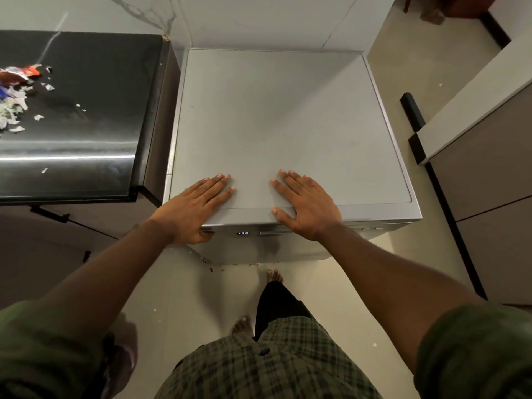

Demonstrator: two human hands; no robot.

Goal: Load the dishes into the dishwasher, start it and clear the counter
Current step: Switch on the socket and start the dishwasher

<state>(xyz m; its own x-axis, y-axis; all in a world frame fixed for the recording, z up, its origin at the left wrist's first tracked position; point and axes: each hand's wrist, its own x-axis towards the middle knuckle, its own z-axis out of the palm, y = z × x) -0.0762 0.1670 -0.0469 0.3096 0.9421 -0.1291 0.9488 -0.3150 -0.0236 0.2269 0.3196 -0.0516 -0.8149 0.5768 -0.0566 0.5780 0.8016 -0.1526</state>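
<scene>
Both hands, left hand and right hand, lie spread flat on the closed dishwasher top; display lit, so apparently started. Next: clearing scraps from the black surface at 9 o'clock

I'm in a home kitchen: grey dishwasher against marble wall, black tabletop with wrapper scraps, cabinets, tiled floor.
</scene>
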